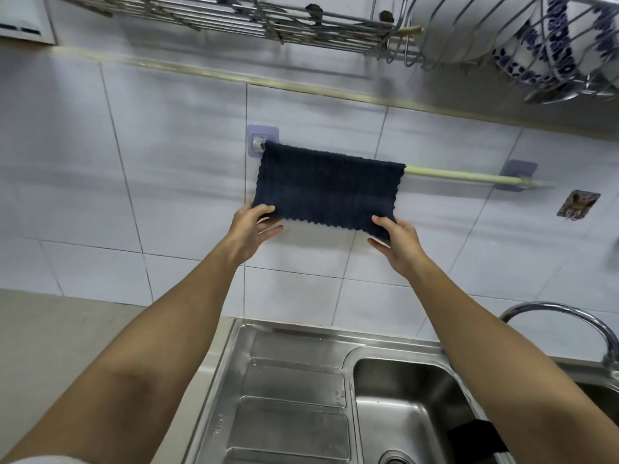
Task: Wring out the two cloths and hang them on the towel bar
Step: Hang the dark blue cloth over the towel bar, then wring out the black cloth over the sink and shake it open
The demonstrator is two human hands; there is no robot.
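Note:
A dark navy cloth (326,187) hangs folded over the left half of the pale green towel bar (462,176) on the tiled wall. My left hand (253,227) pinches its lower left corner between thumb and fingers. My right hand (397,241) pinches its lower right corner the same way. A second dark cloth (477,440) lies in the sink basin (402,390), partly hidden behind my right forearm.
The steel draining board (291,390) lies below the bar, with a curved tap (569,316) at the right. A wire dish rack (335,31) with blue-patterned bowls (542,58) hangs overhead. A small adhesive hook (577,204) sits right of the bar.

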